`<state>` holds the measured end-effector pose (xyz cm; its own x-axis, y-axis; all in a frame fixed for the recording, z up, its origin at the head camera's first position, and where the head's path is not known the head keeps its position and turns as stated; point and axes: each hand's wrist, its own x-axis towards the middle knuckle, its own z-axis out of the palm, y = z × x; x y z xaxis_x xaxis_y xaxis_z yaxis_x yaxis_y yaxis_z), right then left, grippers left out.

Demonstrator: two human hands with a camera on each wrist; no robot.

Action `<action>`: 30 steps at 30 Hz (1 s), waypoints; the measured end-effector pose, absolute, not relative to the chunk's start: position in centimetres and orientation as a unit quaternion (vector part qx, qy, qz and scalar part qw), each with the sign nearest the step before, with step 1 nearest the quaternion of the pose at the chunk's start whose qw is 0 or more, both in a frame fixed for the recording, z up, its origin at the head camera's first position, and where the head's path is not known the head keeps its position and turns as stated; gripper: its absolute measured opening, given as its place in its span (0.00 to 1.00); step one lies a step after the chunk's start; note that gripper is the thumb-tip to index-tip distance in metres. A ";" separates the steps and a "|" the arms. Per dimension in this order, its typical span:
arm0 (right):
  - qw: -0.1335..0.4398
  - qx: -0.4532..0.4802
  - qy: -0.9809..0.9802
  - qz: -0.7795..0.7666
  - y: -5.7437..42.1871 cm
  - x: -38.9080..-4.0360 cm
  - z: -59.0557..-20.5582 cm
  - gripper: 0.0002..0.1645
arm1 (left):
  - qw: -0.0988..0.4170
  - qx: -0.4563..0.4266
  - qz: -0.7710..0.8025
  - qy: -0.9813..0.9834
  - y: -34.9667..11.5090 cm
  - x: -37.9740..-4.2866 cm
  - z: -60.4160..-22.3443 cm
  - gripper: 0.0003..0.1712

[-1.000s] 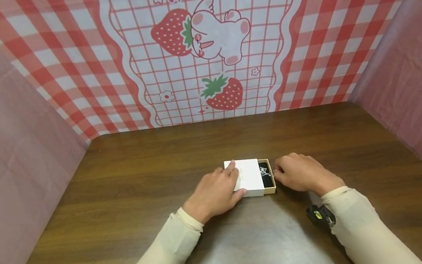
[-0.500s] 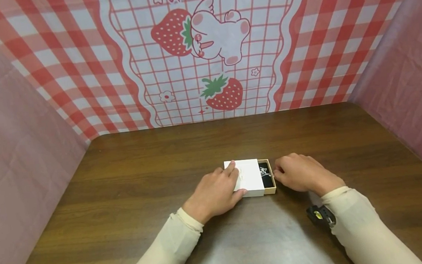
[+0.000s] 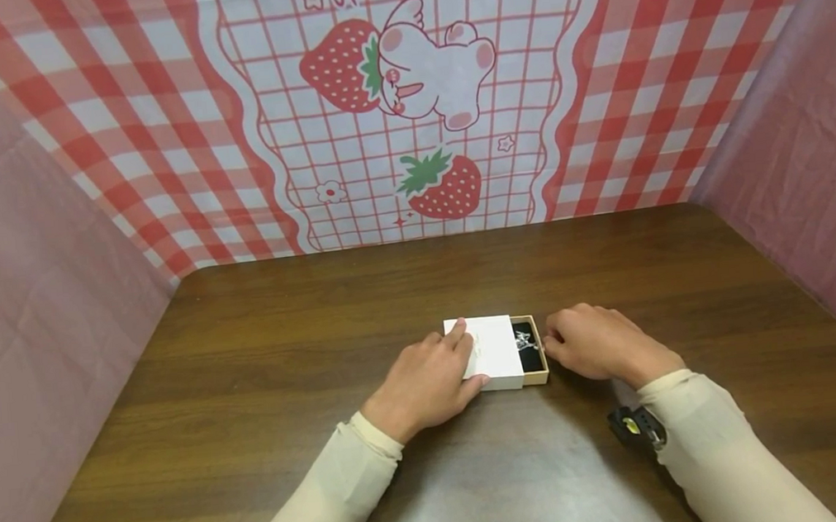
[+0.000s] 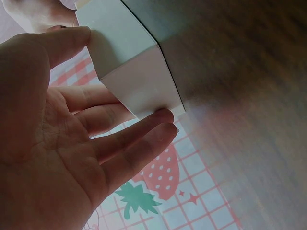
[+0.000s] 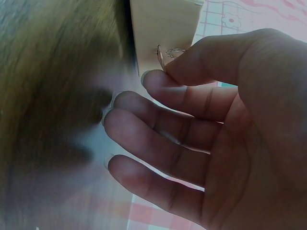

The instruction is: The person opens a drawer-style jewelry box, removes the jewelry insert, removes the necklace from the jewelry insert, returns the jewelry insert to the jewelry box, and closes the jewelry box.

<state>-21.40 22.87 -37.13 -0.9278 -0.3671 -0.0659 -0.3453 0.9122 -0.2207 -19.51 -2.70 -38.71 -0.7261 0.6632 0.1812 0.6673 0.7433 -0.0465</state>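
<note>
A small white slide-out jewelry box lies on the table, its drawer partly out to the right. Silver jewelry shows on the drawer's black lining. My left hand holds the white sleeve from the left, thumb at the near side and fingers over the top; in the left wrist view the thumb and fingers straddle the sleeve. My right hand is at the drawer's right end. In the right wrist view its thumb and index finger pinch a thin pull loop on the drawer's end panel.
The brown wooden table runs back to a red-and-white checked cloth with strawberry prints. Pink cloths hang at both sides. A black strapped device sits at the right wrist.
The drawer and my right hand have shifted a hair to the right. My left hand and the white sleeve keep their place.
</note>
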 end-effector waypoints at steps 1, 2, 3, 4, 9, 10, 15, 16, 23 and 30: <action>0.053 -0.183 0.976 -0.104 22.9 -21.4 -37.1 0.12 | 0.093 -0.358 -0.011 -0.929 -2.7 -19.5 -38.7 0.30; 0.053 -0.183 0.976 -0.104 22.9 -21.3 -37.1 0.12 | 0.093 -0.358 -0.011 -0.929 -2.7 -19.5 -38.7 0.30; 0.053 -0.183 0.976 -0.104 22.9 -21.3 -37.1 0.12 | 0.092 -0.358 -0.011 -0.929 -2.7 -19.5 -38.7 0.30; 0.054 -0.182 0.976 -0.104 22.9 -21.3 -37.1 0.12 | 0.091 -0.359 -0.010 -0.929 -2.7 -19.5 -38.7 0.30; 0.045 -0.185 0.976 -0.102 23.0 -21.4 -37.2 0.13 | 0.086 -0.359 -0.012 -0.929 -2.7 -19.6 -38.8 0.29; 0.045 -0.186 0.976 -0.102 23.0 -21.4 -37.2 0.13 | 0.086 -0.359 -0.013 -0.930 -2.7 -19.6 -38.8 0.29; 0.040 -0.185 0.977 -0.099 23.1 -21.4 -37.2 0.14 | 0.088 -0.358 -0.016 -0.929 -2.7 -19.6 -38.8 0.29; 0.040 -0.184 0.977 -0.099 23.1 -21.4 -37.2 0.14 | 0.090 -0.359 -0.016 -0.929 -2.7 -19.6 -38.8 0.29; 0.041 -0.186 0.977 -0.099 23.3 -21.5 -37.2 0.14 | 0.093 -0.359 -0.015 -0.929 -2.7 -19.6 -38.8 0.29; 0.040 -0.185 0.977 -0.099 23.3 -21.5 -37.1 0.13 | 0.094 -0.359 -0.014 -0.928 -2.7 -19.6 -38.8 0.29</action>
<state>-21.49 23.33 -37.14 -0.9283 -0.3695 -0.0411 -0.3537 0.9117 -0.2090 -19.59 -2.72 -38.82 -0.7245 0.6642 0.1843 0.6695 0.7416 -0.0411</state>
